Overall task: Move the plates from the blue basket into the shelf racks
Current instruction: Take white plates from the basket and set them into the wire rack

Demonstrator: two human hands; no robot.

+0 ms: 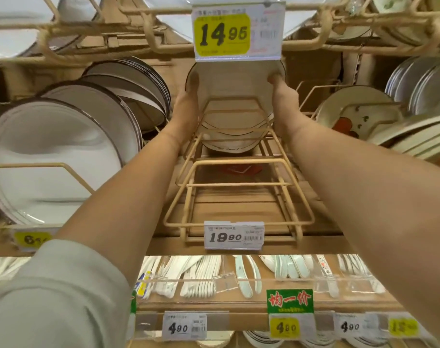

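A white plate with a dark rim was held upright at centre frame, gripped at its edges by the left hand and the right hand, above the beige wire rack. More plates were stacked at the rack's far end. A yellow 14.95 price tag hung over the plate's top. Larger plates were seen at left, spoons along the lower shelf.

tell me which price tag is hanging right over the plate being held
The yellow 14.95 tag, clipped to the upper wire rack, hides the top of the plate gripped by both hands. The 19.90 tag sits lower, at the rack's front.
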